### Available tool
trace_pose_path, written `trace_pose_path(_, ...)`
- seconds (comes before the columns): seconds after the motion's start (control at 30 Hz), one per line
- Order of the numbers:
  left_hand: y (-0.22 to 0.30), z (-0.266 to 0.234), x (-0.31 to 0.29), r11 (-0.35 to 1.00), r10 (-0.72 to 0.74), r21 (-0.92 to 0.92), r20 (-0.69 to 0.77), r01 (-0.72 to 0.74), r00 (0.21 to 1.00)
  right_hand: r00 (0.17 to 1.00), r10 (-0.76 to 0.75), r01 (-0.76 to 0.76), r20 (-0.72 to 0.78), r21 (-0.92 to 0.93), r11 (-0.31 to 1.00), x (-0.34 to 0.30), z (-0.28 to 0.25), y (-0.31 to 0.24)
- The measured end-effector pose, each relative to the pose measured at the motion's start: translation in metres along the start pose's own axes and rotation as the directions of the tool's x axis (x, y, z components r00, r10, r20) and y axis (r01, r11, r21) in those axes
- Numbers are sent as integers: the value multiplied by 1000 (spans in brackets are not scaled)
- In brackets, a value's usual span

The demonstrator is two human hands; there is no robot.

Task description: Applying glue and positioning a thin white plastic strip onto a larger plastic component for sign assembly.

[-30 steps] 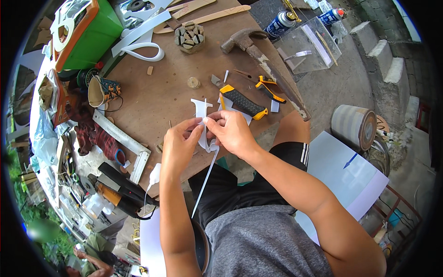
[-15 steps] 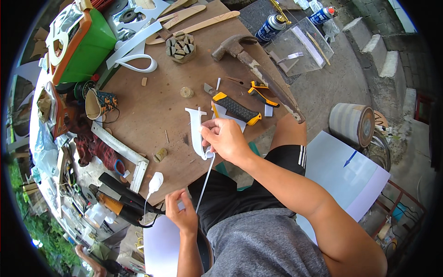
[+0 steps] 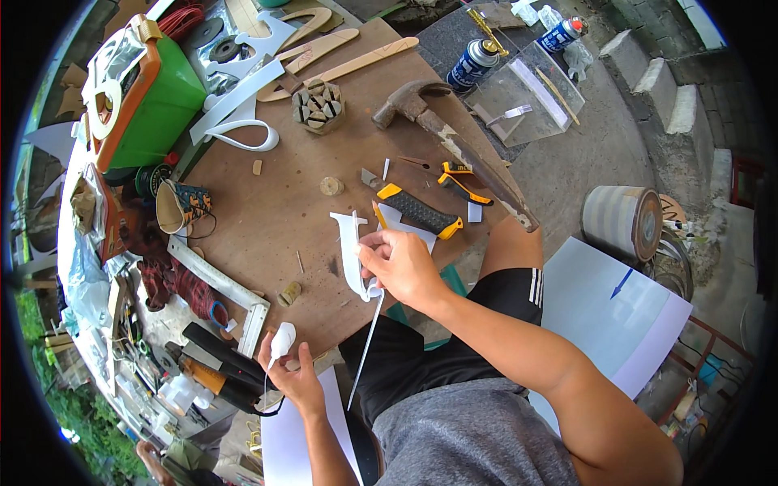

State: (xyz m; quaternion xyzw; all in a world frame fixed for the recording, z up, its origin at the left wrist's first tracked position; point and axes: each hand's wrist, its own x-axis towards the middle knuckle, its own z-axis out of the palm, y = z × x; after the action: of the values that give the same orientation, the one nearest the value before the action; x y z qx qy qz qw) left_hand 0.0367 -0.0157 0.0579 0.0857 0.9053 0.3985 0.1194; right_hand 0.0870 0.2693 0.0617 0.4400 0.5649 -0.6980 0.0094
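My right hand point(image 3: 403, 266) pinches a white, curved, letter-like plastic piece point(image 3: 348, 247) above the near edge of the brown table. A long thin white strip point(image 3: 367, 348) runs down from its lower end toward my lap. My left hand point(image 3: 293, 379) is at the table's near-left edge, thumb and fingers apart around a small white bottle-like object point(image 3: 283, 338). A thin pale line trails from it across the hand. No firm grip on it shows. Just beyond my right hand lie a yellow-black utility knife point(image 3: 417, 209) and yellow-handled pliers point(image 3: 466, 188).
A hammer point(image 3: 454, 146) lies across the right of the brown table point(image 3: 267, 211). Farther left are a metal square point(image 3: 215, 275), a patterned cup point(image 3: 180, 207) and a green box point(image 3: 154, 105). Spray cans point(image 3: 473, 65) stand at the far right. A white sheet point(image 3: 600, 300) leans beside my leg.
My left hand has moved up and left to the small white object, its fingers spreading around it. My right hand keeps its pinch on the white piece. The whole view has shifted slightly.
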Motion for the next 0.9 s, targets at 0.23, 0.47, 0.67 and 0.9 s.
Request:
trace_pose_path(0.23,11,8,9,993,34,115,-10,-33,999,999,11,-13,48,47,999,2,4,6)
trace_pose_path(0.47,71,3,16,992,72,75,294,-98,953,999,32,-33,12,95,995,2,-2,7)
trace_pose_path(0.67,59,9,11,992,61,98,219,-84,974,998,57,-60,24,128,990,3,-1,5)
trace_pose_path(0.9,49,12,1,944,200,217,224,-249,954,999,51,-52,17,99,994,3,-2,3)
